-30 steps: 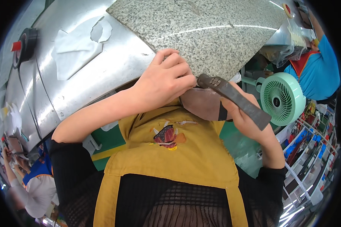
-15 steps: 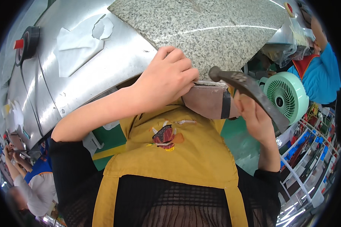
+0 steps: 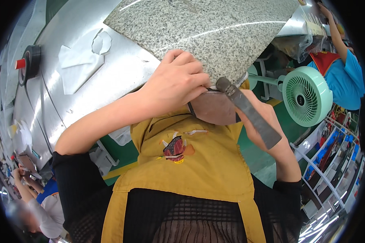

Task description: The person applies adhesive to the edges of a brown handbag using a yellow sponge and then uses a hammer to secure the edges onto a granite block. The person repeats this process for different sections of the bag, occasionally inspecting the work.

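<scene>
Left hand (image 3: 176, 83) closed, fingertips pinching flat brown leather-like piece (image 3: 215, 107) at edge of speckled grey granite slab (image 3: 202, 32). Right hand (image 3: 263, 125) wrapped around handle of long dark metal hammer (image 3: 247, 111), head resting against the piece's top edge. Piece judged thin, light, pliable; best gripped near its upper margin. Mint-green round fan (image 3: 306, 95) to the right. Yellow apron (image 3: 190, 162) below.

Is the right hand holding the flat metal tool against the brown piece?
Yes: the right hand grips the flat metal tool, its tip on the brown piece.
</scene>
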